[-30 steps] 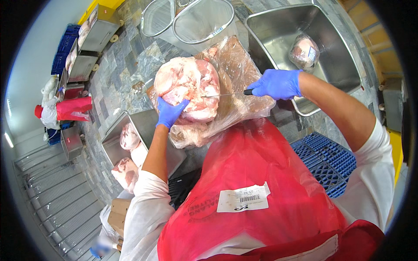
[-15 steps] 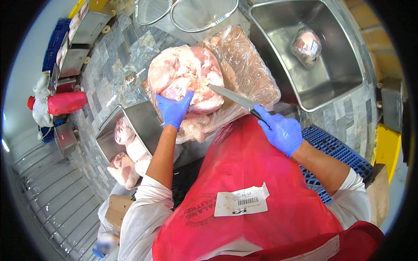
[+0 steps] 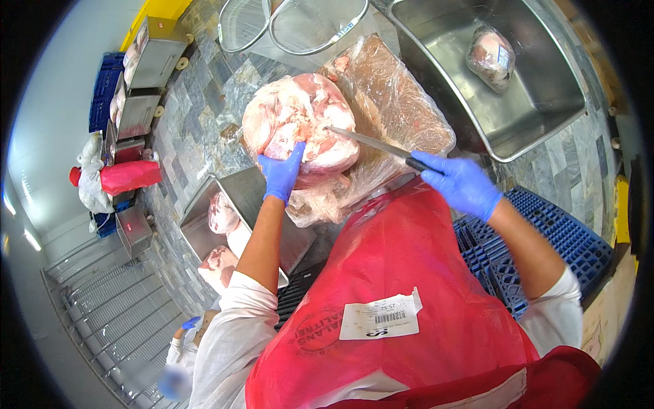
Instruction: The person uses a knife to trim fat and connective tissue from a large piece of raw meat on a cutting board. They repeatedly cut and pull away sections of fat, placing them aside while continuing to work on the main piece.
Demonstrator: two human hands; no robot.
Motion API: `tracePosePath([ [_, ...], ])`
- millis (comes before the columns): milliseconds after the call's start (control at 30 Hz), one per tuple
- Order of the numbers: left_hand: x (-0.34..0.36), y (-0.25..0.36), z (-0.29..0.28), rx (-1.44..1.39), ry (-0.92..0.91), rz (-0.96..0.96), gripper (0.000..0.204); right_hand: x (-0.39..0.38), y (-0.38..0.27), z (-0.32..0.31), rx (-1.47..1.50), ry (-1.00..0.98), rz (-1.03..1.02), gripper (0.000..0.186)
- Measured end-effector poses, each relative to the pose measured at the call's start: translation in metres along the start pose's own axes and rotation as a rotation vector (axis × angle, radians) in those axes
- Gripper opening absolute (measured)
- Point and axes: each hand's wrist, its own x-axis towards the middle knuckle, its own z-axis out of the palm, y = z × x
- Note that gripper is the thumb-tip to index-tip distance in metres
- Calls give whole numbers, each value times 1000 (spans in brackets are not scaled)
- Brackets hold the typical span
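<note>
A large piece of raw pale-pink meat [image 3: 320, 160] lies on clear plastic film over a wrapped block [image 3: 409, 112]. My left hand [image 3: 281, 178], in a blue glove, grips the meat's near edge with the thumb over its top. In my right hand [image 3: 464, 185], gloved too, is a knife [image 3: 379, 144] with a black handle. Its long blade points left across the meat, tip at the middle of the top surface. How deep the tip sits, if at all, I cannot tell.
At the right, a deep steel tub [image 3: 538, 102] holds one wrapped meat piece [image 3: 490, 58]. Another steel tub [image 3: 204, 198] with several meat pieces stands left. Two hoops with clear bags [image 3: 320, 27] are beyond. A blue plastic pallet [image 3: 538, 221] lies right; co-workers are at the left [image 3: 129, 177].
The view has shifted, moving the scene mostly rightward. My right hand has moved right and away from me, and the blade now appears narrower. My left hand keeps its grip on the meat.
</note>
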Motion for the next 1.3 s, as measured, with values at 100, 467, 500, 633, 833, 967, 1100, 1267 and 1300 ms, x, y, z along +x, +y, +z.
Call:
tracePosePath([
  [100, -3, 13, -8, -58, -105, -5, 123, 33, -19, -68, -100, -281, 13, 41],
  [467, -1, 20, -21, 212, -139, 118, 123, 141, -63, -108, -521, -663, -300, 36],
  [500, -3, 21, -23, 226, -127, 100, 131, 121, -91, -101, -521, -624, -121, 33],
  [633, -11, 15, -16, 279, -75, 48, 149, 49, -93, -52, -391, -314, 121, 33],
  [833, -11, 20, -5, 226, -27, 15, 149, -17, -43, 34, -645, 20, 109, 51],
  [967, -14, 10, -4, 65, -20, 5, 137, -12, -13, 87, -627, 161, 60, 52],
  [1100, -11, 11, -3, 38, 19, -7, 120, 2, 30, 112, -427, 222, 2, 53],
  [1267, -9, 24, -2, 63, 6, -19, 121, 3, 47, 124, 143, 446, -98, 52],
  [1300, -12, 23, -4, 40, 8, -22, 124, 1, 45, 119, 166, 461, -45, 52],
])
